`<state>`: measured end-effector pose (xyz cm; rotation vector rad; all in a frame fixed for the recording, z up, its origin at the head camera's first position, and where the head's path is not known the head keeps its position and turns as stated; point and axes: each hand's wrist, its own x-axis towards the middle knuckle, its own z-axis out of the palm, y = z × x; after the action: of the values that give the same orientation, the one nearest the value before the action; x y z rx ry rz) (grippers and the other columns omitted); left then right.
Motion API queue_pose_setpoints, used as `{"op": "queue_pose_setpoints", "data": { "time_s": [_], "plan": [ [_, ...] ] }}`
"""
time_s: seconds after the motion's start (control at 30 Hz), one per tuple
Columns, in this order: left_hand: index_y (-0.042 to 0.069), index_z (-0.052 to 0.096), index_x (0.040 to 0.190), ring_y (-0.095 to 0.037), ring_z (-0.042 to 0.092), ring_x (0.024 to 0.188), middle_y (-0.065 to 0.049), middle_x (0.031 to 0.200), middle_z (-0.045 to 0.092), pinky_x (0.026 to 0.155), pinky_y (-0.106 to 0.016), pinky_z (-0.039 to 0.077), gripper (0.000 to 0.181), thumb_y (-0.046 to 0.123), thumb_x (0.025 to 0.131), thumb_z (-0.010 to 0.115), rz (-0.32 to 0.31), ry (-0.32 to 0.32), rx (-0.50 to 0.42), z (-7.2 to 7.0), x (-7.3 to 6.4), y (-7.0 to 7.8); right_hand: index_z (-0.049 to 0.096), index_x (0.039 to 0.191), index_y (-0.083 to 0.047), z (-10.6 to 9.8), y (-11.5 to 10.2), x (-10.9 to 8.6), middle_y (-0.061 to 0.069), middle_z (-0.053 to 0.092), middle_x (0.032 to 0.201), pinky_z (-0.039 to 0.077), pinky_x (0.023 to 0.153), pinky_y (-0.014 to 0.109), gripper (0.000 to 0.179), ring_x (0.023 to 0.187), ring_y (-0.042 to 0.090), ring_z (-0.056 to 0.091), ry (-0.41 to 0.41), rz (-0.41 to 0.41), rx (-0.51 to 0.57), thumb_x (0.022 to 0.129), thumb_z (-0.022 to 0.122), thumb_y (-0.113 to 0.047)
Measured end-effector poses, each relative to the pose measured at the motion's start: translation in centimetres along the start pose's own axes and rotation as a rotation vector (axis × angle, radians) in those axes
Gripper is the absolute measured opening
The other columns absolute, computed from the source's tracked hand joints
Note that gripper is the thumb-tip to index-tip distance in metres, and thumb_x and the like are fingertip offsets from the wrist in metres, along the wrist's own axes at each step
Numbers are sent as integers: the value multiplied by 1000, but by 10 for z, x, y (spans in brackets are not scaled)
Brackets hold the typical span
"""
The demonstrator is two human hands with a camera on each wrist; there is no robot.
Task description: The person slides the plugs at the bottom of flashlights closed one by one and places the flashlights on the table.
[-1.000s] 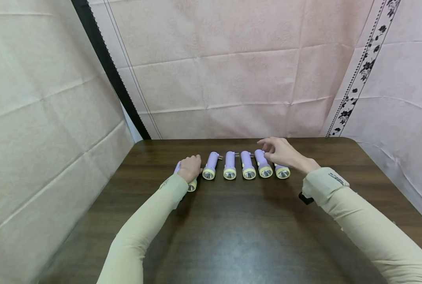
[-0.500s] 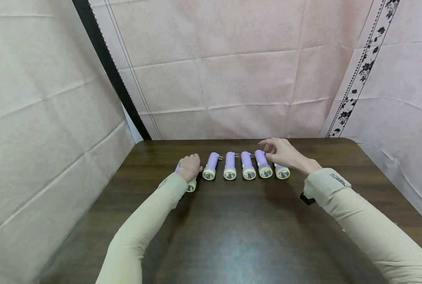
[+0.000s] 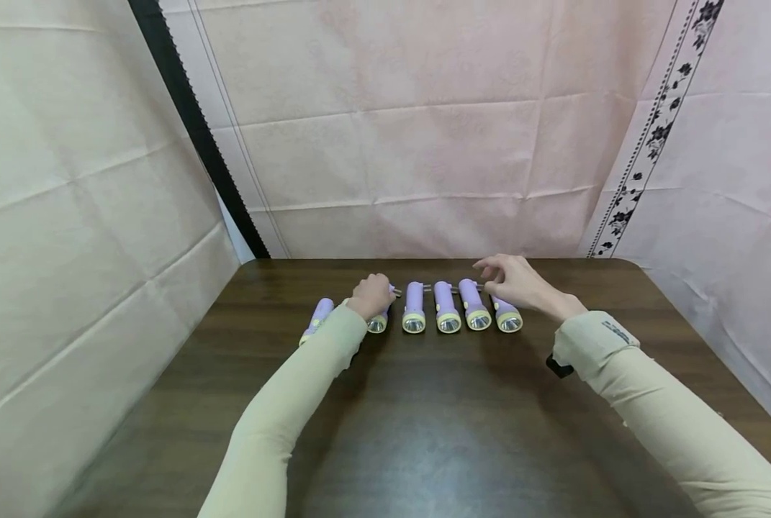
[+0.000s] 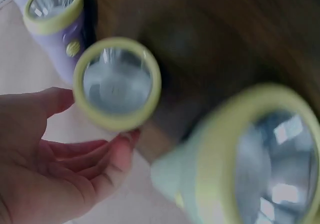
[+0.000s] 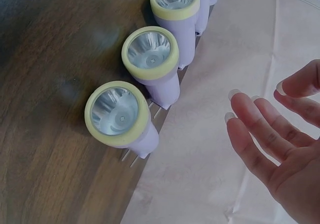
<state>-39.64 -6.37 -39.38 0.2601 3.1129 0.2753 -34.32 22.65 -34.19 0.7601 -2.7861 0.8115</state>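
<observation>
Several purple flashlights with yellow rims lie in a row near the table's far edge, lenses toward me. My left hand (image 3: 371,295) is at the second flashlight (image 4: 117,84) from the left. In the left wrist view, its thumb (image 4: 60,99) and curved fingers pinch that flashlight from opposite sides; the contact behind the rim is hidden. The leftmost flashlight (image 3: 320,316) lies tilted beside my left forearm, partly covered by the sleeve. Above the row's right end hovers my right hand (image 3: 515,280), fingers loosely bent and holding nothing. Nearest it is the rightmost flashlight (image 3: 507,316).
A dark wooden table (image 3: 411,417) spreads in front of me. Pale cloth (image 3: 424,158) hangs behind its far edge and along the sides. Thin metal prongs (image 5: 131,159) stick out from the flashlights' back ends.
My left hand has moved right, from the leftmost flashlight to the second one, leaving the leftmost on the table. The right hand stays almost still. The head view has shifted slightly.
</observation>
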Motion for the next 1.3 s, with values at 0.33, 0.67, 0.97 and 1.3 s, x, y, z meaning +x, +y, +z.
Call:
{"op": "queue_pose_setpoints", "data": {
  "time_s": [0.33,0.67,0.97,1.3],
  "plan": [
    [3,60,103,-29,65,91,-12,105,61,75,-41,54,22,23,93,61,-52,-71,-26,12,4,4,62,123,-3,-5,2,-5,16,66,104,49,74,36,40,84,23,64,10,13,15,84,54,-2],
    [0,58,105,-28,66,86,-13,99,64,71,-41,54,37,28,84,70,-38,87,-97,-4,-3,12,59,128,-4,-3,0,-1,15,66,102,48,73,33,45,82,23,63,42,16,24,83,55,-2],
    [2,52,115,-33,65,96,-15,107,62,79,-44,53,50,32,81,73,0,157,-159,-23,-13,22,54,134,-5,-6,-1,2,19,65,105,48,73,34,51,83,24,64,61,5,32,83,55,-2],
    [3,51,117,-34,65,94,-16,107,62,78,-45,53,51,29,79,72,34,177,-165,-23,-16,25,51,137,-7,3,-4,5,17,65,107,50,72,35,53,85,24,63,34,27,56,84,56,-6]
  ]
}}
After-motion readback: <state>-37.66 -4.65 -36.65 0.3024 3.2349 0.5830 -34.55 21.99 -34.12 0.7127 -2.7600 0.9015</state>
